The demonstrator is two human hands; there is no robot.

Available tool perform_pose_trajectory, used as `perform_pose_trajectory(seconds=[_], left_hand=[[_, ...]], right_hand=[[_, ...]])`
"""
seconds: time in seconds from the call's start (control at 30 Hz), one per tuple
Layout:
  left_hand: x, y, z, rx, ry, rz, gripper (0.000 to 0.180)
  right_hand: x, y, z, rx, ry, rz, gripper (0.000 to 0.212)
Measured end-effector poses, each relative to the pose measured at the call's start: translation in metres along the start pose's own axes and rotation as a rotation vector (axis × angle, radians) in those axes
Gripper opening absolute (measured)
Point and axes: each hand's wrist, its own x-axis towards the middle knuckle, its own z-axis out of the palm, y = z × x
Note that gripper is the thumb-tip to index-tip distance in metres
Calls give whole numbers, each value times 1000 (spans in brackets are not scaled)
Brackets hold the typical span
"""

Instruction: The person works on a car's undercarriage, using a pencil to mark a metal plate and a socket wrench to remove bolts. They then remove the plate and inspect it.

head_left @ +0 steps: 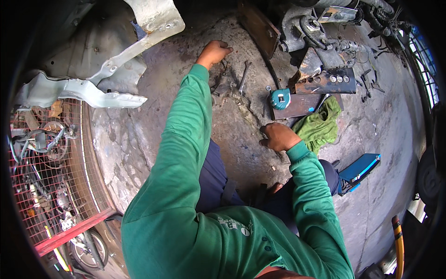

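Clock directions were read from whichever hand is named, with twelve o'clock straight ahead of you. Your left hand (pixel 216 52), at the end of an outstretched green sleeve (pixel 185 116), was poised over the stained grey concrete floor (pixel 390 130) with its fingers drawn toward the thumb; whether it grasped anything cannot be told. Between four and five o'clock from it lay a slim grey metal wrench (pixel 244 78), and nearer five o'clock a dark, irregular metal part (pixel 225 86), just beside the wrench.

Your right hand (pixel 280 137) had its fingers folded inward, their tips hidden; whether it clasped anything cannot be told either. At twelve o'clock from it sat a teal, round-cornered tape measure (pixel 280 99), overlapping the nine-o'clock end of a flat, brownish steel bar (pixel 301 107). At two o'clock a crumpled olive-green cloth (pixel 319 123) partly covered that bar. Beyond the bar, at one o'clock, stood a rusty steel plate pierced with round holes (pixel 325 83). Between three and four o'clock lay a blue, flat case (pixel 357 168). From your left hand, a bent silver-grey sheet-metal frame (pixel 158 18) extended at ten o'clock.
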Motion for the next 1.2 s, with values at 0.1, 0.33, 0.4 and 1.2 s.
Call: perform_pose_trajectory(seconds=[0.1, 0.33, 0.4, 1.2], left_hand=[[-9, 21, 5, -84, -92, -19, 43], [-14, 66, 36, -1271, -347, -69, 49], [-17, 83, 44, -1435, -336, -44, 52], [-7, 69, 62, -1419, -311, 8, 31]], right_hand=[[1, 2, 0, 6, 4, -20, 40], [-2, 1, -1, 17, -18, 1, 40], [-3, 3, 0, 17, -11, 4, 41], [-1, 3, 0, 19, -15, 3, 39]])
